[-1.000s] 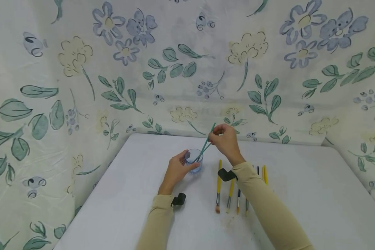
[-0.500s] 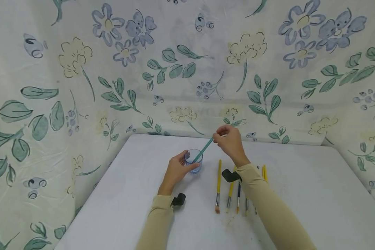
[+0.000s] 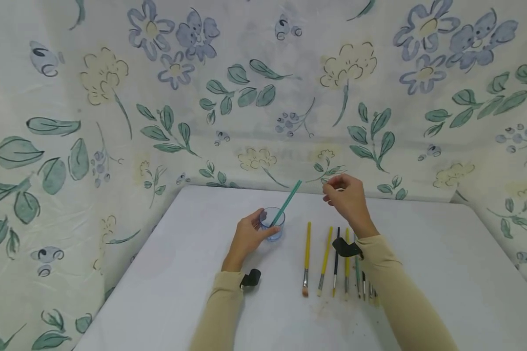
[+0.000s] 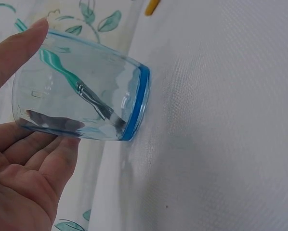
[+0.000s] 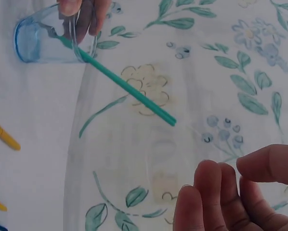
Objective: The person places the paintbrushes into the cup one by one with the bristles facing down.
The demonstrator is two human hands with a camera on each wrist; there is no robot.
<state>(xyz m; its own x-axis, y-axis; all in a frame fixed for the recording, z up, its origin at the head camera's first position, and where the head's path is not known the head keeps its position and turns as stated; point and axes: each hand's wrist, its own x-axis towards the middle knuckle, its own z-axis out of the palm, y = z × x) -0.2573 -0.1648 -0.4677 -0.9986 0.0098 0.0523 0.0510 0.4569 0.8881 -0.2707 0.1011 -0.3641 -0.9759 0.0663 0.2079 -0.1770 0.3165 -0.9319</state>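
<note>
Glass gripped by left hand; right hand loosely curled, its sleeve overlapping brush row

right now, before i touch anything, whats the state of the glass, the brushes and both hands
Glass: upright, gripped
Green brushes: leaning in glass, bristles down
Other brushes: lying in a row on table, some partly hidden
Left hand: holding glass
Right hand: empty, fingers bent

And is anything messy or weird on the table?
Yes, a little: faint brownish smudges mark the white table near the bristle ends of the brushes. They stand out on the pale top, but I can't tell what made them. The glass in the left hand shows no crack.
</note>
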